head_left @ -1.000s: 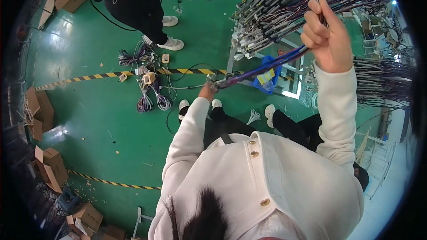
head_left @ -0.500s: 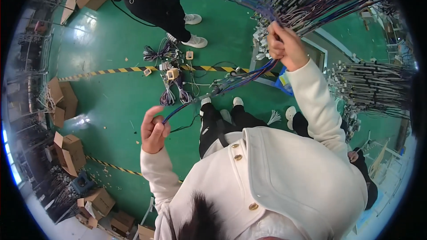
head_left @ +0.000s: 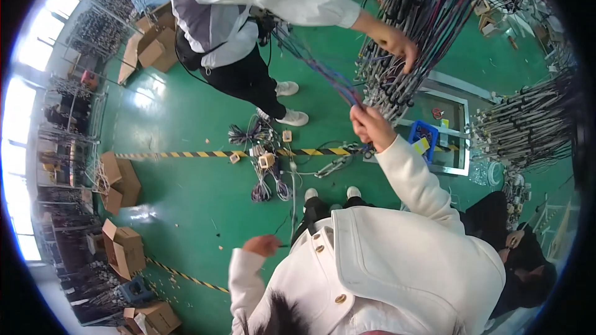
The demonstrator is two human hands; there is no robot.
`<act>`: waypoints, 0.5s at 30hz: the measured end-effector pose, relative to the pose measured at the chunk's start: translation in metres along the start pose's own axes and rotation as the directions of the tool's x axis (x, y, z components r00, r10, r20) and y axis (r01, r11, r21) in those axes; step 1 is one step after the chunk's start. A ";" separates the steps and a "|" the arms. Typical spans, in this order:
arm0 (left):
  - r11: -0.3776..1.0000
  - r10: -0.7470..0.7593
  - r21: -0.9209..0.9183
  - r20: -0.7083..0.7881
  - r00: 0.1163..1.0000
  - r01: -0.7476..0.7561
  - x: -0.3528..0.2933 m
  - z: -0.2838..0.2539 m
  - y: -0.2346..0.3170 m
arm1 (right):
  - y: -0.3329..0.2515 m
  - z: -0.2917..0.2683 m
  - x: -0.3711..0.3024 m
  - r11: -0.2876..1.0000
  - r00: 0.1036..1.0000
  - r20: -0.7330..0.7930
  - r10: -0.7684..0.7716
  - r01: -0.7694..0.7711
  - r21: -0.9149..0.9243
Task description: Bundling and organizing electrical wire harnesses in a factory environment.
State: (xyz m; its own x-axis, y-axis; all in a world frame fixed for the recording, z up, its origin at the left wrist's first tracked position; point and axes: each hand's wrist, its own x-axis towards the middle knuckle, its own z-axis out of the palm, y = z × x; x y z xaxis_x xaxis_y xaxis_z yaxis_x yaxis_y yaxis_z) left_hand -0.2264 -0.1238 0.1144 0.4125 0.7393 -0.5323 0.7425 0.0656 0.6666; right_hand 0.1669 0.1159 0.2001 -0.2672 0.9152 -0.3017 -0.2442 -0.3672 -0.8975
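My right hand (head_left: 371, 126) is closed around a bundle of blue and purple wires (head_left: 329, 76). From my fist the bundle runs up and left toward the person standing opposite. My left hand (head_left: 262, 245) is low, beside the front of my white jacket, and smeared by motion. A short dark strand (head_left: 283, 246) shows at its fingertips; whether it is gripped I cannot make out. Just beyond my right hand, a thick mass of grey-sleeved cables (head_left: 410, 31) hangs at upper right. A co-worker's hand (head_left: 394, 42) reaches over those cables.
The co-worker (head_left: 230, 43) stands at upper left. Tied wire coils (head_left: 261, 193) lie on the green floor near a striped tape line (head_left: 186, 154). A blue bin (head_left: 423, 139) sits by a metal frame (head_left: 465, 130). More cables (head_left: 528, 121) hang at right; cardboard boxes (head_left: 124, 248) stand at left.
My left hand has dropped toward my body, away from where it held the harness end. My right hand has moved down and left, still gripping wires. The co-worker's arm now reaches over the hanging cables.
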 end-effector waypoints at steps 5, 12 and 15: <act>0.988 -0.025 0.140 -0.249 0.968 0.062 0.097 -0.005 0.056 | 0.015 0.032 -0.014 0.996 0.997 0.077 -0.031 0.037 -0.077; 0.306 0.108 -0.928 -0.188 0.976 -0.213 0.186 -0.060 0.218 | 0.064 0.068 -0.035 0.831 0.940 0.004 -0.342 0.304 -0.467; 0.270 0.099 -0.921 -0.264 0.959 -0.281 0.194 -0.061 0.232 | 0.077 0.068 -0.037 0.896 0.932 -0.014 -0.361 0.343 -0.282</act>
State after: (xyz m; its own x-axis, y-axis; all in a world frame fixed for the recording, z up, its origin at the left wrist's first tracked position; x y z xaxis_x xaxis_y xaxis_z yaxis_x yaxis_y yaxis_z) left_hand -0.0065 0.0755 0.1976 0.3297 0.8928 -0.3070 -0.4011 0.4269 0.8105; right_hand 0.0946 0.0421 0.1639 -0.1481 0.9882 0.0384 -0.0478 0.0316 -0.9984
